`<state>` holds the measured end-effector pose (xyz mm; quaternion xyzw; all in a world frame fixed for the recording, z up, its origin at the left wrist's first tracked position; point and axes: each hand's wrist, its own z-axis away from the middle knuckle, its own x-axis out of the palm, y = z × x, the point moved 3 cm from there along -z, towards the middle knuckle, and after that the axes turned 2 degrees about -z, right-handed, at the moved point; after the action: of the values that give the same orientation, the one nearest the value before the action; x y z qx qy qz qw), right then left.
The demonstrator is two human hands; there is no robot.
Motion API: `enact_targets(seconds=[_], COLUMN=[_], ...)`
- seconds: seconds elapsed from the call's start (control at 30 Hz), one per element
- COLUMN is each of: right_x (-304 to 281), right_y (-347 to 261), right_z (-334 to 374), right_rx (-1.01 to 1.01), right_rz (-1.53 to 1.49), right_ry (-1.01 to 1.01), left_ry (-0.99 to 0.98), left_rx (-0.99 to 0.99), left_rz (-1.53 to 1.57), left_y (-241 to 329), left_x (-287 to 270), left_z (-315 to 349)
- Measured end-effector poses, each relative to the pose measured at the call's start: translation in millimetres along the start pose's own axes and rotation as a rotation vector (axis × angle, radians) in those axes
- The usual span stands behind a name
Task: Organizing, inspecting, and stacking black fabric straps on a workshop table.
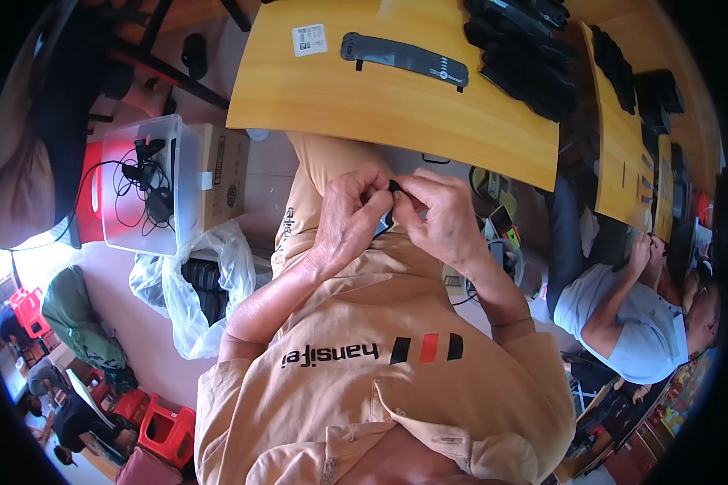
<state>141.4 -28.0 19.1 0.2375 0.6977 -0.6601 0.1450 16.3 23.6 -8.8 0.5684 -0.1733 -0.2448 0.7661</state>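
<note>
Above my lap, just off the near edge of the wooden table [323, 105], my left hand [350, 212] and my right hand [441, 212] meet with fingers pinched. Between their fingertips is a small black piece [394, 187], mostly hidden, so its kind does not show. Beneath it, a bluish sliver [383, 226] peeks out between the hands. On the table beyond them lies a flat dark grey band [404, 59] with white printing and small black tabs along its lower edge. A white printed label [309, 40] sits to its left.
Black soft items [526, 69] are heaped at the table's right. On the left stand a clear bin [141, 214] of black cables, a cardboard box [225, 174] and a plastic bag [190, 323]. A co-worker in light blue [623, 323] sits at right; red stools [168, 428] stand lower left.
</note>
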Motion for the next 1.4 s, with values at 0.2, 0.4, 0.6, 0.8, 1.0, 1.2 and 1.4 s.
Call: enact_targets(seconds=[0.2,0.4,0.6,0.8,1.0,1.2,1.4], right_x=[4.8,12.5,11.6,16.8,15.3,14.4,3.9], right_y=[3.0,6.8,-2.4,5.4,8.7,29.6,23.6], right_z=[2.7,7.0,6.2,6.0,-2.1,-3.2,-3.3], right_rx=[-0.117,-0.073,-0.109,-0.023,0.269,0.397,0.445], right_rz=[0.061,-0.017,0.007,-0.097,-0.498,-0.748,-0.769], right_ry=[0.145,0.255,0.249,0.175,0.206,0.138,0.045], left_ry=[0.052,0.051,0.050,0.176,0.251,0.335,0.354], left_rx=[0.039,-0.045,0.072,0.160,0.371,0.435,0.371], left_rz=[-0.009,0.081,-0.100,-0.087,-0.152,-0.182,-0.175], left_y=[0.3,-5.7,4.9,-3.3,0.9,-8.7,-12.8], left_x=[6.2,6.6,4.1,8.0,10.9,16.3,18.1], left_z=[-4.1,-0.8,2.4,2.6,-7.1,-12.8,-12.6])
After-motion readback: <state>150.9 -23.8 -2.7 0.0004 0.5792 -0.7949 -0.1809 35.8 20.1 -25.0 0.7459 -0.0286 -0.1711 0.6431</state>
